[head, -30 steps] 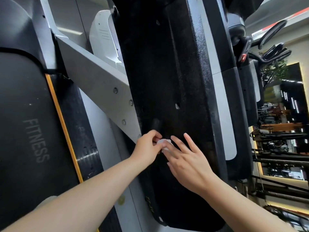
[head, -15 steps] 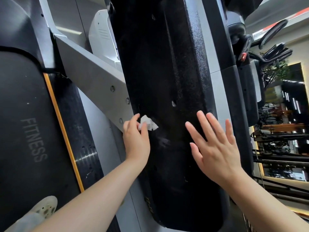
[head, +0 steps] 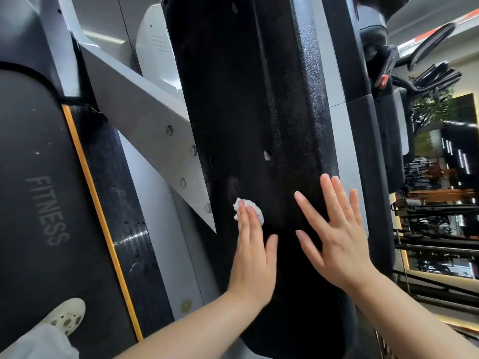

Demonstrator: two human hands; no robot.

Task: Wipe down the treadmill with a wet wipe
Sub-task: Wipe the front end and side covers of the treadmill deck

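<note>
A small crumpled white wet wipe (head: 255, 207) lies against the textured black underside panel of the treadmill console (head: 248, 104). My left hand (head: 252, 251) presses the wipe onto the panel with straight fingers; only the wipe's edges show around the fingertips. To the right, my right hand (head: 337, 234) is spread flat with fingers apart on or just over the same black panel, holding nothing.
A grey bolted upright strut (head: 145, 120) runs diagonally at the left of the panel. Below left is the black running belt marked FITNESS (head: 44, 211) with an orange edge stripe (head: 101, 216). My shoe (head: 66, 317) stands on the belt. Other gym machines (head: 435, 216) crowd the right.
My left hand went from pinching the wipe with both hands together to pressing it flat, sliding it right across the panel. My right hand let go and spread open at the right.
</note>
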